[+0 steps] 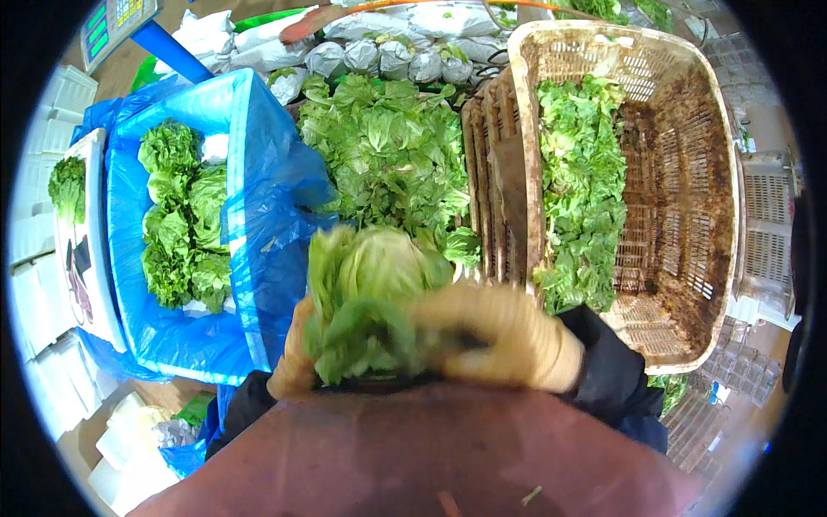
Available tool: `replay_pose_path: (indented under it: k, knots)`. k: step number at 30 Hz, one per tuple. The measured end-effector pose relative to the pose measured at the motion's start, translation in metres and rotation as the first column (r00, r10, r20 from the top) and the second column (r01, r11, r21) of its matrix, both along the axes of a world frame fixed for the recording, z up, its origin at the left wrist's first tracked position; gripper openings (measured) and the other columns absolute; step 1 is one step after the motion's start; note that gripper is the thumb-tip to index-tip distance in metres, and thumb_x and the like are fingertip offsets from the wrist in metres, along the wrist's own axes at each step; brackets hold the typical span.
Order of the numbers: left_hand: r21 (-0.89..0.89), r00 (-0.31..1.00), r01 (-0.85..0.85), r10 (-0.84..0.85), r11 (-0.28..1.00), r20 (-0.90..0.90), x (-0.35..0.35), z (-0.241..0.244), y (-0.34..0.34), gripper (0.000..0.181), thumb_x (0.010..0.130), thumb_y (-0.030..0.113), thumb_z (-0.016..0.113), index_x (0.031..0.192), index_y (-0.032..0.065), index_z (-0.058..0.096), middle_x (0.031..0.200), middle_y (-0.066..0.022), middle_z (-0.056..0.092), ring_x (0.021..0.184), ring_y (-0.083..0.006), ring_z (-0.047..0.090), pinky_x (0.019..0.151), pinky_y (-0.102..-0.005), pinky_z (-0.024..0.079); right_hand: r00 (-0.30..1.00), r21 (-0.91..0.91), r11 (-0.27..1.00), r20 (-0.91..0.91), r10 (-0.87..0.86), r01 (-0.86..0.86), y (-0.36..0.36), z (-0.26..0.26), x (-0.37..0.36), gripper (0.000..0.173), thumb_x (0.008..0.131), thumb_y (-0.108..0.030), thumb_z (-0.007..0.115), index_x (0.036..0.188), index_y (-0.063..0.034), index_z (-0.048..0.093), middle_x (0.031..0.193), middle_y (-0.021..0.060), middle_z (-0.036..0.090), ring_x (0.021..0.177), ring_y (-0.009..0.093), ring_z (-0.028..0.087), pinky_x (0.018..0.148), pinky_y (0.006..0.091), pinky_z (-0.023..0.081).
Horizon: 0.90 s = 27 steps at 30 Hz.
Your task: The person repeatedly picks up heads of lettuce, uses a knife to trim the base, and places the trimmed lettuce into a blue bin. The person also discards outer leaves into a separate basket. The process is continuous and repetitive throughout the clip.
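Before my apron sits a head of lettuce [381,271] with loose outer leaves. My gloved left hand [296,352] grips it from the left, its fingers mostly hidden behind the leaves. My gloved right hand [507,339] is blurred at the lettuce's right side; something dark shows at its fingers, too blurred to name, and whether the hand grips is unclear. Beyond lies a large heap of lettuce [387,148]. To the left, lettuce heads [169,239] stand in rows in a box lined with blue plastic film [242,213]. Lettuce leaves [581,194] fill the left part of a dirty plastic crate [533,161] on the right.
A foam lid [103,258] at far left bears a lettuce [68,187] and scissors [81,300]. Behind the blue-lined box stands a scale display [113,29] on a blue post. White wrapped bundles [394,58] line the back. Stacked plastic crates [769,207] stand at far right.
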State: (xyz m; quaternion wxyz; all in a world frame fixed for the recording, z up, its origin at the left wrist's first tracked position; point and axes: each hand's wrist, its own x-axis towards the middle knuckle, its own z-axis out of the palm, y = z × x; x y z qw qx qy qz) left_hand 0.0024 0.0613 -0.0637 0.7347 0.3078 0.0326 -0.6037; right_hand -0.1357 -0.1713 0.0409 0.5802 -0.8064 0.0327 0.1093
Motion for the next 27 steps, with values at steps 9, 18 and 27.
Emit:
replay_pose_path:
  k: [9, 18, 27]
  knots:
    - [0.109, 0.979, 0.089, -0.107, 0.99, 0.174, 0.018, -0.03, -0.026, 0.063, 0.109, 0.049, 0.035, 0.148, 0.0013, 0.046, 0.142, -0.0125, 0.058, 0.126, -0.0226, 0.059, 0.106, -0.0373, 0.049, 0.986, -0.54, 0.825, 0.08, -0.144, 0.164, -0.012, 0.012, 0.013, 0.067, 0.078, -0.013, 0.083, 0.14, -0.0186, 0.058, 0.141, 0.0162, 0.057, 0.122, 0.035, 0.063, 0.096, 0.0398, 0.056]
    - [0.204, 0.905, 0.201, -0.262, 0.958, 0.335, 0.009, -0.012, -0.003, 0.054, 0.11, 0.042, 0.036, 0.132, -0.0002, 0.062, 0.121, -0.0095, 0.07, 0.109, -0.0175, 0.065, 0.095, -0.0311, 0.051, 0.669, 0.08, 0.666, -0.014, -0.743, 0.742, -0.049, -0.041, 0.017, 0.028, 0.087, -0.008, 0.078, 0.113, -0.002, 0.068, 0.094, 0.0039, 0.073, 0.079, 0.013, 0.066, 0.075, 0.0301, 0.055]
    - [0.158, 0.996, -0.063, 0.051, 0.985, 0.078, 0.007, 0.008, -0.04, 0.054, 0.107, 0.039, 0.05, 0.149, 0.0042, 0.048, 0.143, -0.0103, 0.057, 0.128, -0.0217, 0.056, 0.105, -0.0367, 0.048, 0.733, 0.398, 0.621, -0.258, -0.63, 0.675, 0.002, -0.083, -0.004, 0.09, 0.069, -0.005, 0.089, 0.148, -0.0022, 0.046, 0.13, 0.0074, 0.063, 0.116, 0.017, 0.059, 0.097, 0.0331, 0.051]
